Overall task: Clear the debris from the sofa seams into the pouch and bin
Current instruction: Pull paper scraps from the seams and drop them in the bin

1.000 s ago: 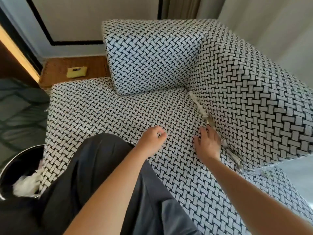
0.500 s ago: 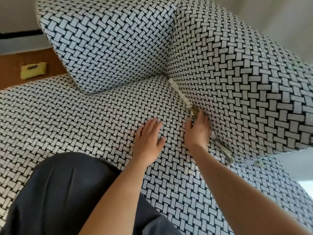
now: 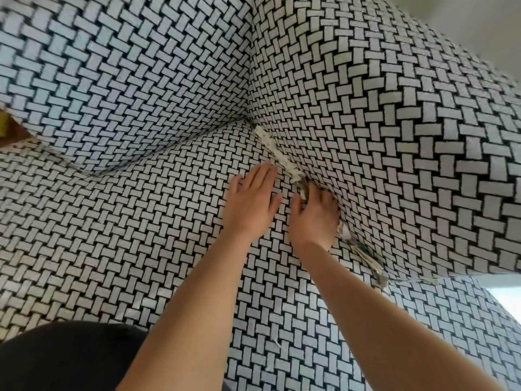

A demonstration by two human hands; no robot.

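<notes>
A line of pale, shredded debris is wedged in the seam between the sofa seat and the right back cushion. More debris trails out of the seam nearer to me. My right hand is at the seam, its fingers curled in against the cushion and pinching a darker bit of debris with the thumb. My left hand lies flat on the seat just left of the seam, fingers straight and holding nothing. Neither pouch nor bin can be made out.
A second patterned back cushion stands at the rear left and meets the right one in the corner. A sliver of something yellow shows at the far left edge. My dark-trousered knee rests on the seat at bottom left.
I have leaned in closer, so the bin and side table have left the view. My left hand opened flat and slid toward the seam. My right hand's fingers curled into the seam's debris.
</notes>
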